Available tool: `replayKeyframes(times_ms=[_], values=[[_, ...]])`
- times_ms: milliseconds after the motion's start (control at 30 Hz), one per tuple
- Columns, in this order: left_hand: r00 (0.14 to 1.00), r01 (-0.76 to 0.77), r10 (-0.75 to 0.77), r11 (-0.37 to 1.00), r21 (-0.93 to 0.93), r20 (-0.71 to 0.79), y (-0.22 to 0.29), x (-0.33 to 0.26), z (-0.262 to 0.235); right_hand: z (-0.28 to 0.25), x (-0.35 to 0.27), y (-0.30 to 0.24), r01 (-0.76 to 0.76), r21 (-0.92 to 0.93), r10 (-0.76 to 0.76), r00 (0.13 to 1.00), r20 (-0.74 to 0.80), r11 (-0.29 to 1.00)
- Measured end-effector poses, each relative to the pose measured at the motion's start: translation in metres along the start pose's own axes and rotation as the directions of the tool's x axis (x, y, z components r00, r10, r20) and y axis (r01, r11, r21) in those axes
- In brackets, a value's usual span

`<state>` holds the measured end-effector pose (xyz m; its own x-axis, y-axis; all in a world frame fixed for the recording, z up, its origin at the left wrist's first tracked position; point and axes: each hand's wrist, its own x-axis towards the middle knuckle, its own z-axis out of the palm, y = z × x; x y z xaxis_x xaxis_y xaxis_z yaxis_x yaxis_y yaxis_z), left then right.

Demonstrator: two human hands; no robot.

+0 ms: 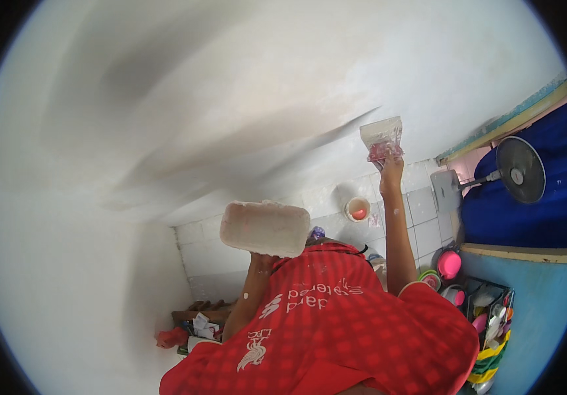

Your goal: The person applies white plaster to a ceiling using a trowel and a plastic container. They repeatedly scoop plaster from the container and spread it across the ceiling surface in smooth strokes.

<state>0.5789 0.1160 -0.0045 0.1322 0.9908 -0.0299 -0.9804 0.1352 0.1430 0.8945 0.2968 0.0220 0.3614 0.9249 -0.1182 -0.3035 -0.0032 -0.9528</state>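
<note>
My left hand [265,259] holds a shallow rectangular tray [265,228], pale and smeared with a whitish coating, in front of my body. Most of its fingers are hidden behind the tray. Stretched out to the right, my right hand [391,168] grips a wide putty knife [381,138] with a reddish, smeared grip and a broad pale blade. The blade is close to the white wall [283,85]; I cannot tell whether it touches. Whitish spots mark my forearms.
A pale bucket [357,209] with something orange inside stands on the tiled floor [422,205]. At the right are a standing fan [519,170], a dark blue curtain [487,217] and a rack of dishes [487,309]. A wooden item [206,313] with papers lies lower left.
</note>
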Motion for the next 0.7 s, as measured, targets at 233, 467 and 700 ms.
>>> replayKeyframes(times_ms=[233,467,700], values=[[0.998,0.062,-0.062,0.998,-0.001,-0.014,0.152,-0.069,-0.044,0.146,-0.049,0.167,-0.055,-0.884,-0.346,0.907,-0.238,0.463],[0.992,0.128,-0.127,0.992,0.024,-0.024,0.357,-0.142,-0.108,0.408,-0.297,0.287,0.259,-0.78,-0.17,0.966,0.197,0.57],[0.985,0.174,-0.174,0.982,0.07,-0.001,0.464,-0.185,-0.155,0.386,-0.311,0.334,0.199,-0.884,-0.529,0.846,-0.063,0.423]])
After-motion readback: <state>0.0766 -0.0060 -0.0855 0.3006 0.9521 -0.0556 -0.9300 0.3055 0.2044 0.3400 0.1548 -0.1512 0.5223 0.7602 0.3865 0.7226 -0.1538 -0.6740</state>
